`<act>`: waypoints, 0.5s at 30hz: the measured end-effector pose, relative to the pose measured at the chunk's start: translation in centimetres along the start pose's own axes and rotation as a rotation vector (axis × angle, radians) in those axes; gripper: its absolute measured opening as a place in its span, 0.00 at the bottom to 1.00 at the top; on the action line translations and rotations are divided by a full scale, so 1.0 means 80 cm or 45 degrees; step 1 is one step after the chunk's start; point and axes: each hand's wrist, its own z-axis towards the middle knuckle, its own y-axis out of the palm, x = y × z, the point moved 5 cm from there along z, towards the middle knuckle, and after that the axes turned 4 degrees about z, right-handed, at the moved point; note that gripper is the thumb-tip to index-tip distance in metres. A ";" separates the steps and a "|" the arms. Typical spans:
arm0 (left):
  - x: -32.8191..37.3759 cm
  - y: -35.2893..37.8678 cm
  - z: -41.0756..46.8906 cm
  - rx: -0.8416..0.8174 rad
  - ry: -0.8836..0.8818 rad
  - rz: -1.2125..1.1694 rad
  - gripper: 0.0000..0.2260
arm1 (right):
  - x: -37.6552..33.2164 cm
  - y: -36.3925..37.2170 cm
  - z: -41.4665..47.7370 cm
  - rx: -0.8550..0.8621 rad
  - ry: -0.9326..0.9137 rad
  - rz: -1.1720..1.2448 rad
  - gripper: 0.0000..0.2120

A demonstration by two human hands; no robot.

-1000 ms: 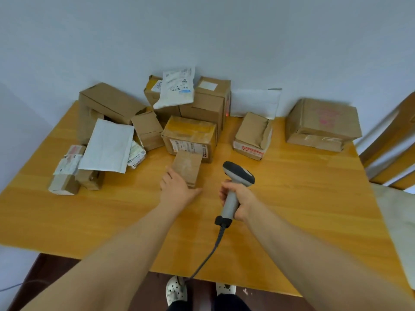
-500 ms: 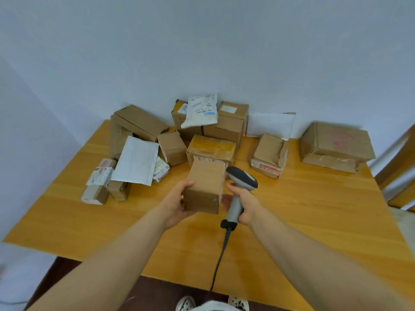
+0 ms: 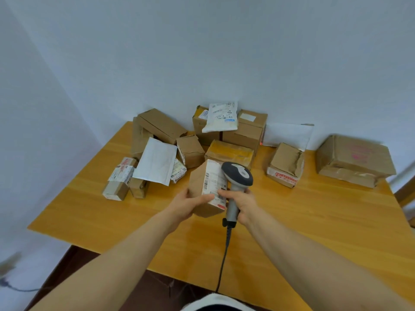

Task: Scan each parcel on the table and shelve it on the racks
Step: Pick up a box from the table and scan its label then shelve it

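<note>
A small brown cardboard parcel (image 3: 199, 182), box-shaped and matt, is held tilted above the wooden desk (image 3: 314, 221), whose yellow varnished top is glossy. A white paper label (image 3: 213, 179) printed with a barcode is seen on the parcel's upturned face. The parcel is gripped by the left hand (image 3: 187, 205), with the thumb laid across its near face and the fingers curled round its left side. A grey plastic scanner (image 3: 237, 173) with a dark rounded head is grasped by its handle in the right hand (image 3: 244, 204), the fingers wrapped closely round it. Its head is held just beside the label, and a black cable (image 3: 224, 254) is hung from its base over the desk edge. Behind, against the pale wall, other parcels are heaped: a flat white padded envelope (image 3: 156, 161), a crinkled white plastic mailer (image 3: 221, 117) laid atop cartons, a carton bound in yellow tape (image 3: 229, 151), a crushed carton (image 3: 286, 163), and a large dented carton (image 3: 352, 160) set well apart at the right
</note>
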 end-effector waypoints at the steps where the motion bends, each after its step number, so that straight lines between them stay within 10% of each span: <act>1: -0.002 0.000 0.001 0.002 0.012 0.018 0.30 | 0.000 0.002 -0.002 -0.006 0.006 -0.009 0.19; 15: 0.000 -0.029 0.005 -0.140 -0.002 -0.175 0.28 | -0.018 -0.012 0.008 -0.040 0.018 0.106 0.25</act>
